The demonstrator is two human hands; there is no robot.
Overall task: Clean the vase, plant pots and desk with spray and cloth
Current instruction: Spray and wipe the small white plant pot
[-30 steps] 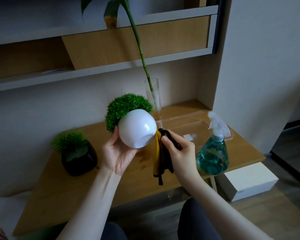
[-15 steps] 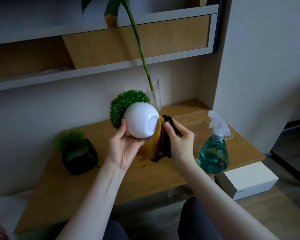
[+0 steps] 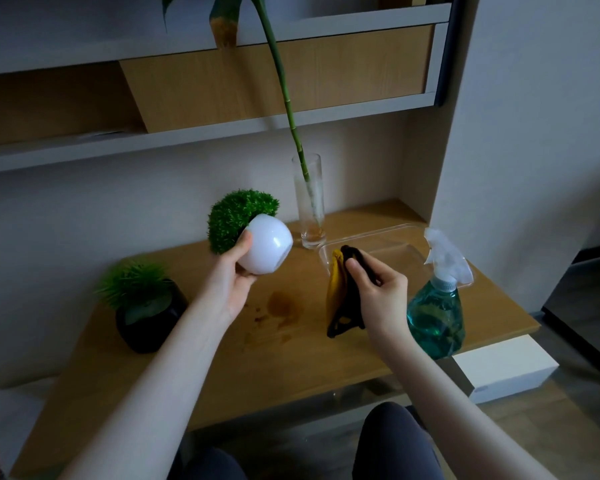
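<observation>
— Scanning from the left, what do you find?

— At the far left a black pot (image 3: 149,315) with a spiky green plant stands on the desk (image 3: 291,362), untouched. Next, the left hand (image 3: 229,282) holds the white pot (image 3: 265,249) in the air, thumb and fingers curled round it, the pot tipped so its green tuft leans left and away.

— And what has changed?

— Half a second ago the cloth (image 3: 342,292) was pressed against the white pot's right side. Now the right hand (image 3: 378,292), pinching that yellow-and-black cloth, has drawn back to the right, and the two are well apart. I'd judge the wiping of this pot done, or paused; it may be set down next.

— What else is on the desk?

— A brownish stain (image 3: 284,304) lies between the hands, so the desk still wants cleaning. Behind stands the glass vase (image 3: 309,202) with its green stalk, then a clear tray (image 3: 395,244), then the spray bottle (image 3: 437,313) of blue-green liquid at the near right edge.

— Any writing?

— None I can read; the bottle shows no legible label.
</observation>
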